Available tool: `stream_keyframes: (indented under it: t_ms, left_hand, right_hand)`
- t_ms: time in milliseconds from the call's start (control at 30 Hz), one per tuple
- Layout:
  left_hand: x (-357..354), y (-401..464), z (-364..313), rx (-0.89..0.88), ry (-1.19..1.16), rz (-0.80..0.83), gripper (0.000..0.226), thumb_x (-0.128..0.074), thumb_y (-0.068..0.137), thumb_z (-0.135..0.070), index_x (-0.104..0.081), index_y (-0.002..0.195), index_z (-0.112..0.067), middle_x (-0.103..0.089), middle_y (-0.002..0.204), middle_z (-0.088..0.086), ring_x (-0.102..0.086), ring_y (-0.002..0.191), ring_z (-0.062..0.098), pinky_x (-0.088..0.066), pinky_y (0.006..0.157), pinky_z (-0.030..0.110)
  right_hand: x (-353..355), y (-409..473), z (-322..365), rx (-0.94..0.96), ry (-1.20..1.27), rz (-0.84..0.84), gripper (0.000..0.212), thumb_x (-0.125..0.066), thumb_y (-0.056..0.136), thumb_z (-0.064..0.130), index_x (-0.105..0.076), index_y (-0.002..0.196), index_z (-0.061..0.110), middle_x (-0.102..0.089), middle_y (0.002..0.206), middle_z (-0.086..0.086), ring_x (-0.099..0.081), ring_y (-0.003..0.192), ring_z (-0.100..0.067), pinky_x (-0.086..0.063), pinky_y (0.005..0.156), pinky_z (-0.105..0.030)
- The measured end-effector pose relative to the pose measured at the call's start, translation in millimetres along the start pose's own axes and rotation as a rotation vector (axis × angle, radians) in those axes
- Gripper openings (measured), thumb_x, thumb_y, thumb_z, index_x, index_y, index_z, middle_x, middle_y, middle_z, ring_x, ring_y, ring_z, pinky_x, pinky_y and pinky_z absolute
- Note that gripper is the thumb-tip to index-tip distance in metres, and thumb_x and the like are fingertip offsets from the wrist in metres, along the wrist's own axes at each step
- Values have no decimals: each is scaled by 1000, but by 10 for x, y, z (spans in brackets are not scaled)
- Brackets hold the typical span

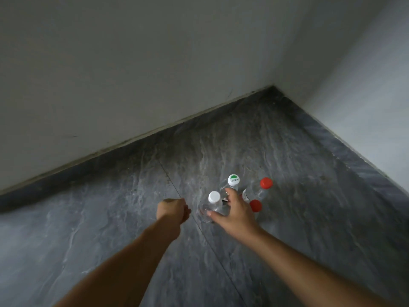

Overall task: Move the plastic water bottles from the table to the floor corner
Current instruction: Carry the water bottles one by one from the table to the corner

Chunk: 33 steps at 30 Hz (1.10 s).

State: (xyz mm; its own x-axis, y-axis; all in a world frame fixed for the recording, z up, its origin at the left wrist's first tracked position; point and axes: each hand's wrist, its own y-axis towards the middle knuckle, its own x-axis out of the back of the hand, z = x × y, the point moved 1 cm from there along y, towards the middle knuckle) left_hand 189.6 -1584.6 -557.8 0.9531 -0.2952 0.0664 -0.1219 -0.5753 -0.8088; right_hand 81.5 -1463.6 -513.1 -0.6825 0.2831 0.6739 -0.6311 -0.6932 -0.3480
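Floor (276, 151) dark grey, stone-like, pale wavy streaks, thin dark seam lines. Walls (110, 63) plain off-white grey, dark grimy line along their base. Bottles clear, see-through: plain white cap (214, 196); just beyond it a white cap with green half-circle and green lettering (234, 180); right of the plain white cap two red caps (266, 183) (255, 205).

A bare indoor room corner: plain grey walls (132, 63) meeting a marbled dark floor (88, 240).
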Motion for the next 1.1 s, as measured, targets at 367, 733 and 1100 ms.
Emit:
stream_keyframes:
  t_ms: [367,733,1100]
  left_hand:
    - [573,-2154,-1600,-661,1360,-58,28,-49,93,-44,-66,103,-24,-68,94,-1,-64,81,13,-56,81,34]
    - [706,-4813,-3474,-708,1754,89,38,-48,93,-43,-64,117,-18,-63,121,3,-61,108,21,-46,77,28]
    - [600,-6301,-4212,-976,1833,159,38,-47,93,-46,-62,112,-16,-60,127,5,-56,117,26,-45,93,30]
  right_hand:
    - [1527,-937,1540,-12,-377,243,59,-49,80,68,-61,105,16,-64,110,-7,-61,102,-24,-44,91,-39]
    - [3813,-2127,3496,26,-395,222,58,-48,92,55,-62,113,3,-63,119,-21,-58,114,-31,-44,92,-34]
    - [4952,-3215,4176,-57,-397,93,67,-42,94,57,-57,121,-2,-55,130,-25,-52,123,-35,-41,98,-36]
